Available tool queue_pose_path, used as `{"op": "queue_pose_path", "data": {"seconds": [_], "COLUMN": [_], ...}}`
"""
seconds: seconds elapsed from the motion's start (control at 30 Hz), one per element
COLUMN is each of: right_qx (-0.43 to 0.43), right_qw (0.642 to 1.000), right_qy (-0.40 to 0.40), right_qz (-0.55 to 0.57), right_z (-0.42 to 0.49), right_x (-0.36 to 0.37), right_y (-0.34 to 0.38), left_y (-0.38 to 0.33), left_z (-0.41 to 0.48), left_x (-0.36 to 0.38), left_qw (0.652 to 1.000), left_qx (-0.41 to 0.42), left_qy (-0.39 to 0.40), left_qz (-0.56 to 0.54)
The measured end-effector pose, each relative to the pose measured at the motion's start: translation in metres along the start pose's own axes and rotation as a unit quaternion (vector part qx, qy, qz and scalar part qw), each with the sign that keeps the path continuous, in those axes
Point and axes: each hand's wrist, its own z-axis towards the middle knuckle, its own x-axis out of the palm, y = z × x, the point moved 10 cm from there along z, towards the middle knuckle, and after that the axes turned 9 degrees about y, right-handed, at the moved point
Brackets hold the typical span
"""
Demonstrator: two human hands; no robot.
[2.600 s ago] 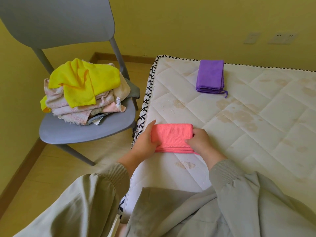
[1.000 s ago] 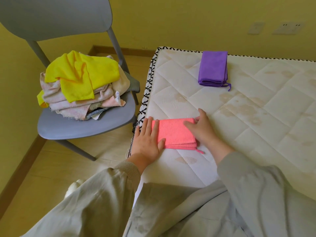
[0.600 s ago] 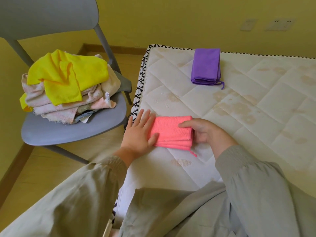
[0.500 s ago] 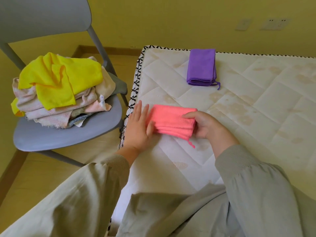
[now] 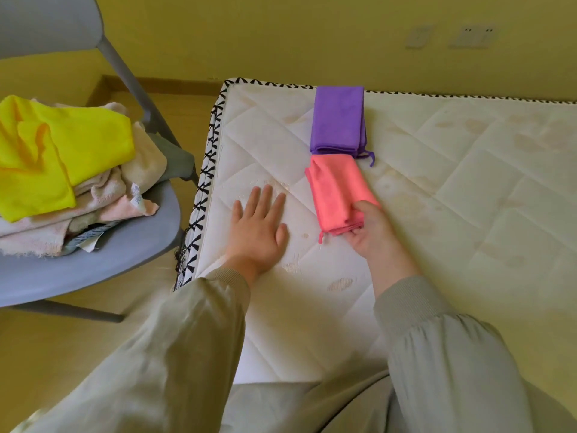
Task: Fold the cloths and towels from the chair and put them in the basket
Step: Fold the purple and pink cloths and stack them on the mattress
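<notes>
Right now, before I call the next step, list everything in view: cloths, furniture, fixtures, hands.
Folded pink microfibre cloth: one, pink, on the mattress, near end in the right hand.
Folded purple microfibre cloth: one, purple, mattress far edge, just beyond the pink one.
Loose yellow cloth: one, yellow, atop the chair pile.
Unfolded terry towels: several, pale pink and cream, heaped on the chair.
Grey plastic chair: one, grey, left of the mattress.
White quilted mattress: one, white, stained, centre and right.
Wall plates: two, pale, yellow wall.
Left hand: one, flat on the mattress.
Right hand: one, grips the pink cloth.
</notes>
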Motion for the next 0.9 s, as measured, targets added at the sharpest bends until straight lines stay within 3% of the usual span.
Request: {"op": "queue_pose_path", "data": {"seconds": [0.1, 0.23, 0.4, 0.47, 0.57, 0.7, 0.77, 0.83, 0.9], "right_qx": [0.032, -0.013, -0.1, -0.169, -0.281, -0.27, -0.286, -0.372, -0.47], "right_qw": [0.985, 0.963, 0.904, 0.897, 0.906, 0.945, 0.941, 0.887, 0.805], "right_qy": [-0.014, -0.078, -0.099, -0.097, -0.107, -0.114, -0.124, -0.174, -0.196], "right_qz": [-0.169, -0.258, -0.404, -0.398, -0.298, -0.145, -0.132, -0.211, -0.304], "right_z": [-0.002, -0.002, -0.019, -0.037, -0.062, -0.049, -0.043, -0.048, -0.056], "right_x": [-0.013, -0.028, 0.015, 0.041, 0.064, 0.075, 0.08, 0.085, 0.097], "right_y": [0.014, 0.039, 0.047, 0.058, 0.089, 0.111, 0.131, 0.164, 0.192], "left_y": [0.002, 0.023, 0.027, 0.037, 0.044, 0.043, 0.038, 0.034, 0.032], "left_z": [-0.001, 0.003, 0.006, 0.007, 0.015, 0.035, 0.044, 0.05, 0.049], "left_x": [-0.001, -0.005, -0.005, -0.008, -0.008, -0.013, -0.015, -0.016, -0.016], "left_qw": [1.0, 0.992, 0.986, 0.976, 0.968, 0.979, 0.986, 0.99, 0.99], "left_qx": [-0.006, -0.106, -0.137, -0.181, -0.214, -0.18, -0.142, -0.122, -0.121], "left_qy": [-0.007, -0.029, -0.04, -0.057, -0.056, -0.048, -0.043, -0.041, -0.041], "left_qz": [-0.014, -0.054, -0.082, -0.109, -0.115, -0.084, -0.073, -0.065, -0.064]}}
